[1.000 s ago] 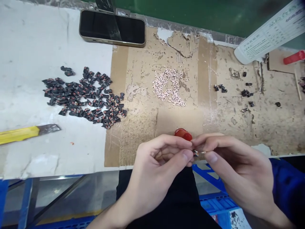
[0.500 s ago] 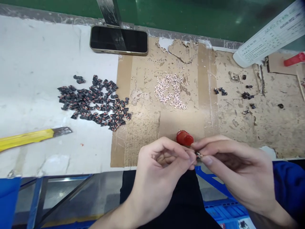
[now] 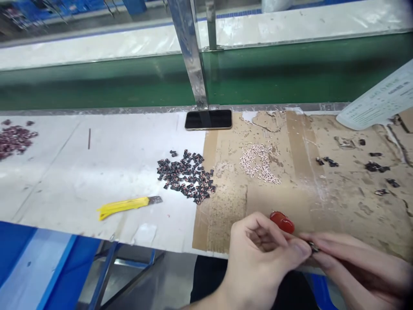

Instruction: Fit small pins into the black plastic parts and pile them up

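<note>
My left hand [image 3: 261, 254] is closed in a pinch, thumb against forefinger, at the table's front edge. What sits between those fingertips is hidden. My right hand [image 3: 358, 265] meets it there, gripping a small dark part [image 3: 313, 246] between thumb and fingers. Just behind the fingertips is a small red glossy container [image 3: 282, 221]. Beyond it, a scatter of tiny pale pinkish pieces [image 3: 256, 161] lies on cardboard [image 3: 226, 215]. To their left is a pile of small black parts [image 3: 185, 176] with reddish spots.
A yellow utility knife [image 3: 127, 206] lies on the white tabletop at left. A phone [image 3: 208, 119] rests by a metal post [image 3: 192, 56]. A white printed cylinder [image 3: 377, 101] leans at right, near several loose black parts [image 3: 376, 167]. Reddish pieces [image 3: 14, 140] lie far left.
The head view has tilted up and swung left, so the table's far side and more of its left end show. Both hands stay pinched together around the small part.
</note>
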{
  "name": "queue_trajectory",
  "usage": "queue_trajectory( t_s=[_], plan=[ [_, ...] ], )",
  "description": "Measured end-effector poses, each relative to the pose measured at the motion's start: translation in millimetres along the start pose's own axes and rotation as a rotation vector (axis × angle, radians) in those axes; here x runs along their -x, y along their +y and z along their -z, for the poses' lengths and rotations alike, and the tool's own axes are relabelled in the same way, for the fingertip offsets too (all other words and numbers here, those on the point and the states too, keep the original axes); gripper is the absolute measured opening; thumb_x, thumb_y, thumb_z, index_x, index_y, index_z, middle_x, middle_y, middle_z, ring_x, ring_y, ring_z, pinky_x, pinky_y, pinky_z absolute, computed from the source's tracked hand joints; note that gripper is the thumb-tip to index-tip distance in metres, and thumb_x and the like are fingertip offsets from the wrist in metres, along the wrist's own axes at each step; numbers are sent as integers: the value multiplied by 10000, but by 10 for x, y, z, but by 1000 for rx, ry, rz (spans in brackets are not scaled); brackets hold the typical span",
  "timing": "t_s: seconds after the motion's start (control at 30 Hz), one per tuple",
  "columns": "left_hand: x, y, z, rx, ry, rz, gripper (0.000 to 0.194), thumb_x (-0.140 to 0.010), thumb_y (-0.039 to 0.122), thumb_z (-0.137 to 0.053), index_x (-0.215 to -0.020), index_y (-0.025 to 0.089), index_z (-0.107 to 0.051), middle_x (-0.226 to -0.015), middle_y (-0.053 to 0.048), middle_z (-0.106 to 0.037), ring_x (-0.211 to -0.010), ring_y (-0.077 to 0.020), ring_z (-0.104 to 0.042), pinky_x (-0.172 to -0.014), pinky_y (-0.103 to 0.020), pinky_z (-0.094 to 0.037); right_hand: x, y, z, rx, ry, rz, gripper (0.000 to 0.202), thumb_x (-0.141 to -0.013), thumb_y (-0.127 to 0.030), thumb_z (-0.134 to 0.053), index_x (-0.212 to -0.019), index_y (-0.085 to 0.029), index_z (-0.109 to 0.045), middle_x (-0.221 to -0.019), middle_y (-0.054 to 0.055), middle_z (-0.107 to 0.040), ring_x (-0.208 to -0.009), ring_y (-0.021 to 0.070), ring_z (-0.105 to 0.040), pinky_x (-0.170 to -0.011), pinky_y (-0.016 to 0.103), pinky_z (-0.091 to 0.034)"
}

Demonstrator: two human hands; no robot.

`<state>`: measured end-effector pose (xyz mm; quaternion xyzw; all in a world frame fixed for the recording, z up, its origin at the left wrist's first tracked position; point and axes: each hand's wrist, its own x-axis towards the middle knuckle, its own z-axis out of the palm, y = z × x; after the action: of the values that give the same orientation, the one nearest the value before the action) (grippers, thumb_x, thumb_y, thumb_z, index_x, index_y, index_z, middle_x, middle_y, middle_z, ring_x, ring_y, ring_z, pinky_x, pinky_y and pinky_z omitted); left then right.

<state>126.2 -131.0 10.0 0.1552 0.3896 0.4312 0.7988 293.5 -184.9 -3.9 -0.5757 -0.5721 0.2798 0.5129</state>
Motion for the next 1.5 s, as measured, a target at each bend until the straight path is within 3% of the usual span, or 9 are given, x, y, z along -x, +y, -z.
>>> queue_trajectory(
  t_s=[0.1,0.2,0.33,0.4,0.5,0.67,0.97,1.2,1.5],
  plan=[
    [-35,193,-22,-189,-20,83,489,-531,342,-1064,-729,185,-645,-674,-30,-763,-611,-155,-726,-652,-250,-607,-82,-85,-8,99,-26,92,292,-874,-177,-801,-1125,-321,-843,-1011,10,-853,-734,220,-821,-688,273,-730],
    [-90,474,16,-619,-92,0,314,-785,456,-877,-929,203,-759,-853,-91,-830,-776,-245,-783,-718,-342,-633,-294,-127,30,249,-69,266,235,-870,-133,-790,-1018,-306,-848,-993,12,-860,-762,209,-830,-696,271,-717],
    [-397,883,416,-1592,139,-740,389,-986,514,-574,-1067,210,-802,-1252,-191,-784,-1174,-457,-703,-1013,-652,-542,-574,272,410,592,101,300,144,-942,-172,-733,-962,-264,-841,-962,41,-866,-871,241,-839,-847,388,-702],
    [-614,1035,704,-1953,212,-843,484,-1055,497,-437,-1183,171,-772,-1343,-236,-724,-1183,-513,-671,-1003,-708,-510,-629,538,735,737,163,252,164,-961,-176,-703,-973,-252,-848,-975,65,-866,-878,260,-833,-822,429,-685],
    [-794,1191,1034,-2116,55,-886,411,-1073,401,-420,-1133,204,-775,-1239,-165,-777,-1072,-432,-738,-900,-562,-579,-637,775,1085,865,215,188,152,-958,-230,-705,-929,-234,-854,-957,100,-857,-865,300,-812,-819,491,-651],
    [-807,1348,1014,-1941,-10,-734,310,-1009,330,-502,-974,256,-801,-1098,-94,-813,-946,-352,-763,-745,-409,-553,-837,682,856,848,218,192,201,-991,-294,-661,-982,-194,-835,-1075,165,-816,-1006,341,-760,-965,555,-574],
    [-528,1389,781,-1629,56,-738,163,-1034,283,-536,-981,231,-681,-983,-58,-721,-846,-218,-696,-758,-328,-553,-1438,233,-362,681,-409,231,241,-1021,-225,-606,-1120,-237,-825,-1141,101,-782,-989,245,-734,-879,416,-594],
    [-194,993,777,-805,155,-520,97,-1001,290,-711,-1018,237,-631,-727,41,-649,-553,-114,-636,-469,-186,-484,-1466,288,-500,719,-451,191,292,-1005,-125,-539,-931,-178,-816,-942,102,-772,-814,236,-704,-743,388,-532],
    [-134,813,504,-574,266,-459,85,-879,209,-821,-918,174,-754,-814,-4,-722,-688,-160,-772,-687,-253,-679,-1470,226,-467,583,-329,141,254,-992,-145,-576,-1047,-207,-817,-1031,70,-834,-883,227,-771,-802,387,-588]
  ],
)
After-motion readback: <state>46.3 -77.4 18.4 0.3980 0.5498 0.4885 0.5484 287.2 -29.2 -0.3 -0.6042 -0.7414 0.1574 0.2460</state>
